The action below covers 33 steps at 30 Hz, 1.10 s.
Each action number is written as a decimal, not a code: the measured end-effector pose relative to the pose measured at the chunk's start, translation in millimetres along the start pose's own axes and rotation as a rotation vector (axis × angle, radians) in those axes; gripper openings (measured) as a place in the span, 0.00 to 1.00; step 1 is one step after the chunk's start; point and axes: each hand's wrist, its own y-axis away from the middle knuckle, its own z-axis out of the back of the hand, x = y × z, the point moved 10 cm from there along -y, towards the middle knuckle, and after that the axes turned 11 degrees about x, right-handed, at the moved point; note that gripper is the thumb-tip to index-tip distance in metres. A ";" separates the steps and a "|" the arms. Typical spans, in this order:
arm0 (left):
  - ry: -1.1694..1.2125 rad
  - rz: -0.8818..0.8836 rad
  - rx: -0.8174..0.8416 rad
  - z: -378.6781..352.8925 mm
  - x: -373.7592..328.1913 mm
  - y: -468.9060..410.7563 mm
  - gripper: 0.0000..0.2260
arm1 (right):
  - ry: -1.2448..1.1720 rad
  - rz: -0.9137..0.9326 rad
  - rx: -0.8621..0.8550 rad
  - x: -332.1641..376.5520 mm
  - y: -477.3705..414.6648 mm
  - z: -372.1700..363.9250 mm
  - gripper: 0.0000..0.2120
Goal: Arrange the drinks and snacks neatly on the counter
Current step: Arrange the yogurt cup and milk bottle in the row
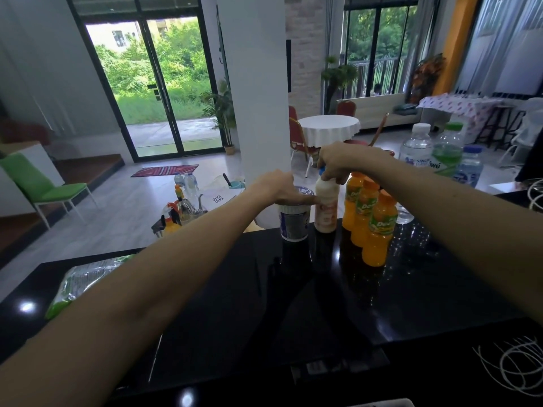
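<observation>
On the far edge of the black counter (293, 304) stands a white and blue tub (293, 223). My left hand (279, 186) grips its top from above. Just right of it stands a pale pink yogurt bottle (326, 208) with a blue cap; my right hand (340, 163) holds it round the neck. Three orange juice bottles (370, 214) stand in a tight row to the right of the yogurt bottle. A green snack bag (79, 282) lies at the counter's left end, partly behind my left forearm.
Three clear water bottles (440, 155) stand at the counter's far right. White cord loops (514, 368) lie at the near right corner. Below the counter's far side are a kettle and bottles (182, 207), and a white pillar (258, 83) rises behind.
</observation>
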 end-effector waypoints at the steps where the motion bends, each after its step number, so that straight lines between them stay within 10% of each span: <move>1: 0.008 -0.014 -0.005 0.6 -1.5 2.2 0.29 | 0.009 -0.001 -0.008 1.2 1.9 0.2 0.18; 13: -0.062 0.072 -0.038 32.3 24.3 32.0 0.46 | -0.026 -0.054 0.009 13.9 20.9 -0.8 0.07; 22: 0.013 0.172 -0.186 66.6 110.1 146.2 0.34 | 0.036 0.143 -0.483 65.8 72.4 56.1 0.07; 33: 0.198 0.297 -0.301 47.2 195.0 336.6 0.18 | -0.104 0.391 -0.465 199.1 160.6 18.1 0.10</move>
